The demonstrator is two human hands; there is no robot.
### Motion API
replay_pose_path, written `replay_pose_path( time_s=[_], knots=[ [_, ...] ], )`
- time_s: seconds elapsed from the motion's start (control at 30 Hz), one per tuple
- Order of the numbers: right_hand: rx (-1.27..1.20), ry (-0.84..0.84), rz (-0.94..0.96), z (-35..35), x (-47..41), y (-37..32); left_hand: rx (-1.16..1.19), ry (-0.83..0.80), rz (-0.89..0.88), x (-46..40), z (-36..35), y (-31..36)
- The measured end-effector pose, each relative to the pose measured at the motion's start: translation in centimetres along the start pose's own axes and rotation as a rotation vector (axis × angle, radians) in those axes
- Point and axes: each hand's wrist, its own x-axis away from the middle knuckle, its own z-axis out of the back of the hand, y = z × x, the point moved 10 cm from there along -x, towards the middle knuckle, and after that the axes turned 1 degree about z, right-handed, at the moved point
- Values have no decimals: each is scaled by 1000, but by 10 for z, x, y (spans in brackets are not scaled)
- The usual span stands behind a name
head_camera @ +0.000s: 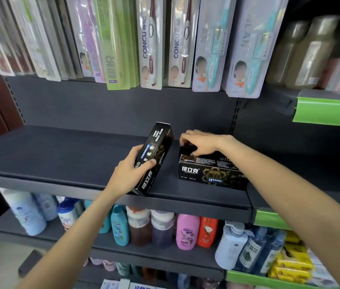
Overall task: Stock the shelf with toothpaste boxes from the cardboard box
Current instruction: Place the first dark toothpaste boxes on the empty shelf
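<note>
Both my forearms reach up from the bottom of the view toward the dark grey shelf [60, 159]. My left hand [130, 171] grips a black toothpaste box [154, 157] near its lower end, thumb across the printed face and fingers curled behind it; the box is tilted, its far end raised above the shelf and its near end jutting past the shelf's front edge. White Chinese characters run along its length, and I can read 可立克 near my thumb.

My right hand [201, 142] lies further in, fingers bent down and pinching the end of another black box [188, 148] lying on top of a stack. That stack sits on the shelf just right of the tilted box; its front box [210, 174] faces me lengthwise and shows 可立克 in white beside a gold hexagon emblem, with a small blue label below. The finer print is too small to read.

Above, toothbrush packs [165, 42] hang in a row, two of them marked CONCU, and further right a pale pack [246, 49] reads LAN. Below the shelf stand bottles [160, 228] in blue, teal, brown, pink and orange, with yellow packets [292, 261] at the lower right. Green price rails [327, 111] edge the neighbouring bay. I cannot see the cardboard box.
</note>
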Motion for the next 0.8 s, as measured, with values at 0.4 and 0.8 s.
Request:
replay_pose_path(
  time_s=[0.4, 0.8],
  knots=[
    [128, 64, -127, 25, -5, 2, 22, -1, 7, -6, 2, -13],
    [-760, 773, -269, 65, 105, 62, 10, 11, -61, -15, 6, 11]
  ],
)
